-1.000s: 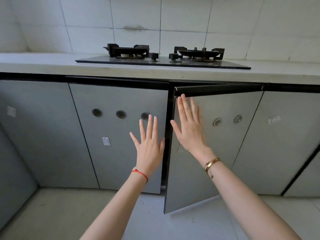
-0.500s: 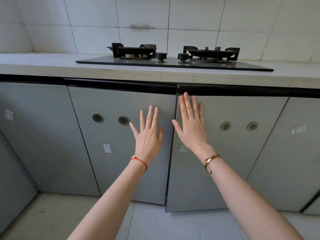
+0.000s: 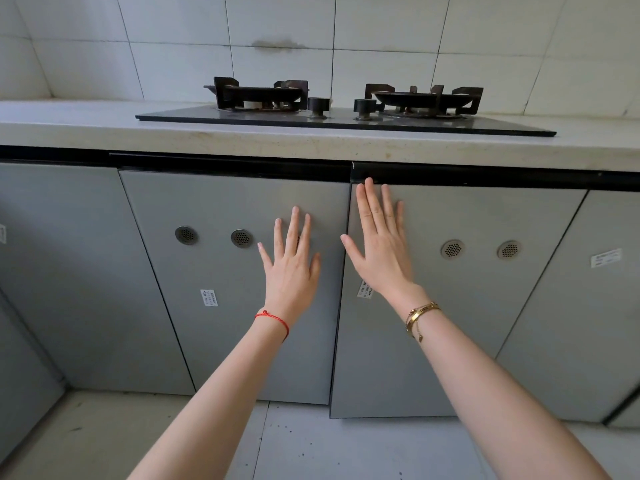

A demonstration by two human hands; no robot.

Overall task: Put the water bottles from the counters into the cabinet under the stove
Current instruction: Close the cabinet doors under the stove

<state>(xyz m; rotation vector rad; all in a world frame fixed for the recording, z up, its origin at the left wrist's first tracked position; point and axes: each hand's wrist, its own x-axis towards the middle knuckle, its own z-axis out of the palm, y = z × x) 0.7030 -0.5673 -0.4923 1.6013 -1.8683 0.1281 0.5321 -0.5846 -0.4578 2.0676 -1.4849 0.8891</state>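
Two grey cabinet doors sit under the black two-burner stove [image 3: 346, 112]. My left hand [image 3: 292, 268] lies flat, fingers spread, against the left door [image 3: 214, 271]. My right hand [image 3: 381, 247] presses flat on the right door [image 3: 467, 306], fingertips near its top edge. The right door stands almost flush with the left, a thin dark gap between them. Both hands hold nothing. No water bottle is in view.
A pale stone counter [image 3: 69, 126] runs along the white tiled wall. More grey cabinet doors flank the pair, one at the left [image 3: 62, 271] and one at the right [image 3: 588, 306]. Light floor tiles [image 3: 311, 445] lie below.
The right door, wide ajar a second ago, has swung in under my right hand to nearly flush. My left hand stayed flat on the left door. The view has moved closer.
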